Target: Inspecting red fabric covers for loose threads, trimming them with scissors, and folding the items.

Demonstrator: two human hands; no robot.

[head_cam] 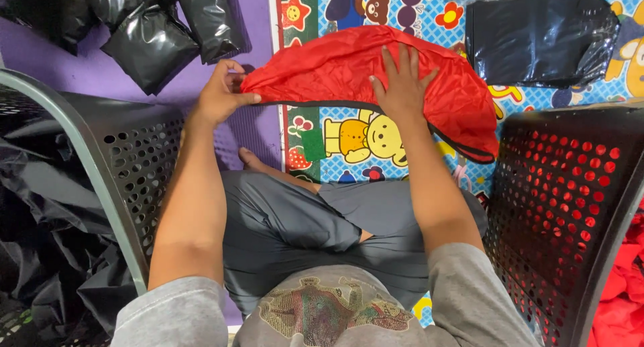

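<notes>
A red fabric piece with a dark trimmed edge lies on the colourful cartoon mat in front of my crossed legs. My left hand pinches its left end between thumb and fingers. My right hand lies flat on top of the red fabric, fingers spread, pressing it down. The fabric's right end droops toward a black perforated basket.
A black perforated basket with black bags stands at my left. Another black basket holding red fabric stands at my right. Black plastic packets lie at the top left, and a flat black one at the top right.
</notes>
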